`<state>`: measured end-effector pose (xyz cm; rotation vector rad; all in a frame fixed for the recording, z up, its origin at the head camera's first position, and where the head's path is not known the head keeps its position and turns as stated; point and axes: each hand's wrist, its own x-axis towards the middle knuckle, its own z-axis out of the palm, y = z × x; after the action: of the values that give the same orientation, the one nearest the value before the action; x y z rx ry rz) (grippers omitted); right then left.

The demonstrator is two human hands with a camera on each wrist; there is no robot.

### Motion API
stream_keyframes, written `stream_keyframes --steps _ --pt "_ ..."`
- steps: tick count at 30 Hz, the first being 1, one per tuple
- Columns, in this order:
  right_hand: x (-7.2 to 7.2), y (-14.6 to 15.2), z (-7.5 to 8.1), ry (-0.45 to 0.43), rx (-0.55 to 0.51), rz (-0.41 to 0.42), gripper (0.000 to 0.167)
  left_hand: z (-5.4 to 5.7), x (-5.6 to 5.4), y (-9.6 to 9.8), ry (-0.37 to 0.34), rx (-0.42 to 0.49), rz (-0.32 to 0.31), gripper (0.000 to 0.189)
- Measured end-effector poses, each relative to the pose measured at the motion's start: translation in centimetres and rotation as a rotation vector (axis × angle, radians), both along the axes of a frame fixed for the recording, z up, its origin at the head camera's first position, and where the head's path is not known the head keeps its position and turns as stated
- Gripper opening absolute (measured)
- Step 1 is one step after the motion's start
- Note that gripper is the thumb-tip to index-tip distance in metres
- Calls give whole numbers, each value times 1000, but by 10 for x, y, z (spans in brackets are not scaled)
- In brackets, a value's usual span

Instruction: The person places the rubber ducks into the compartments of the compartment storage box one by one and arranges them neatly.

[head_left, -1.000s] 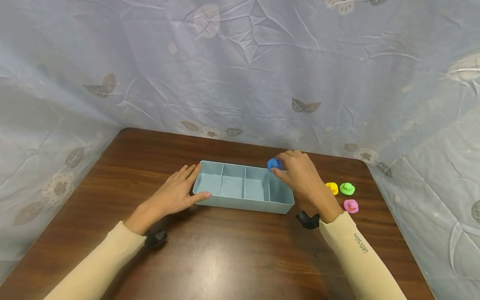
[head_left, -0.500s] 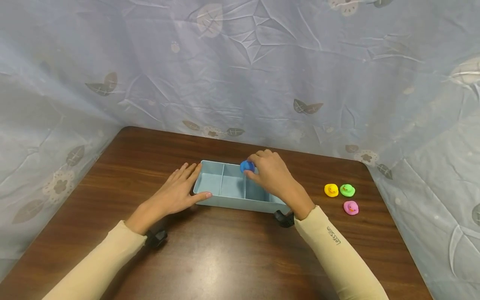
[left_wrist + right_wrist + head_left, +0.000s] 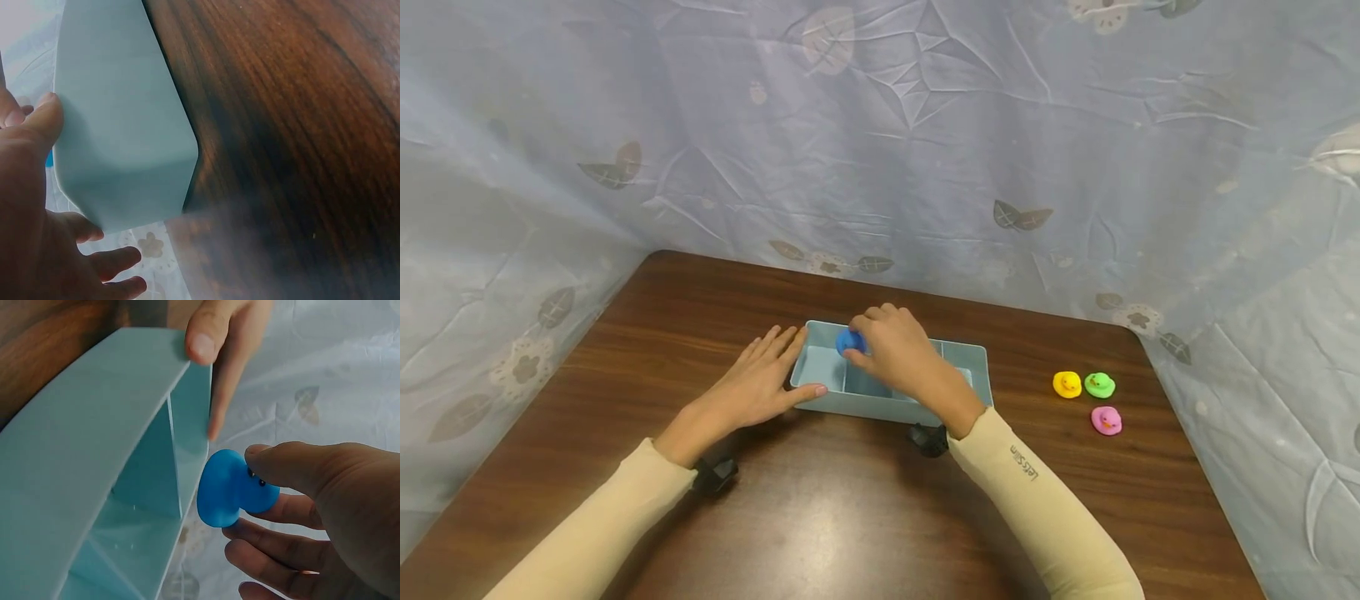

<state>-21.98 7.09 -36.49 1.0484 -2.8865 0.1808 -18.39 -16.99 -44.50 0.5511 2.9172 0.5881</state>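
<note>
My right hand (image 3: 906,354) pinches a small blue rubber duck (image 3: 220,487) between thumb and fingers. In the head view the duck is over the left part of a pale blue-grey divided tray (image 3: 872,407), near the divider between the two leftmost compartments. At the tray's left end lies my left hand (image 3: 741,398), fingers spread and fairly straight. Its thumb (image 3: 47,115) touches the front rim, and its index finger is by the left end. The right hand and forearm hide part of the tray's middle.
A yellow duck (image 3: 1067,384), a green duck (image 3: 1100,385) and a pink duck (image 3: 1107,420) sit on the brown wooden table (image 3: 820,517) right of the tray. A patterned grey-blue cloth (image 3: 880,167) hangs behind the table and at its sides.
My right hand has carried the blue duck leftward, from over the tray's right end to over its left part. The left hand has stayed at the tray's left end.
</note>
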Motion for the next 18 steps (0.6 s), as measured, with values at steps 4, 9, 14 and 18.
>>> stream_keyframes --steps 4,9,14,18 --pt "1 -11 -3 -12 13 24 44 1 1 0 -3 5 -2 109" --pt "1 -20 -7 -33 22 37 43 1 0 0 -2 4 -12 108" --pt "2 -27 -8 -45 30 44 44 1 0 0 -3 6 -16 107" --pt "0 -32 -10 -57 28 48 46 1 1 -1 -1 8 -18 106"
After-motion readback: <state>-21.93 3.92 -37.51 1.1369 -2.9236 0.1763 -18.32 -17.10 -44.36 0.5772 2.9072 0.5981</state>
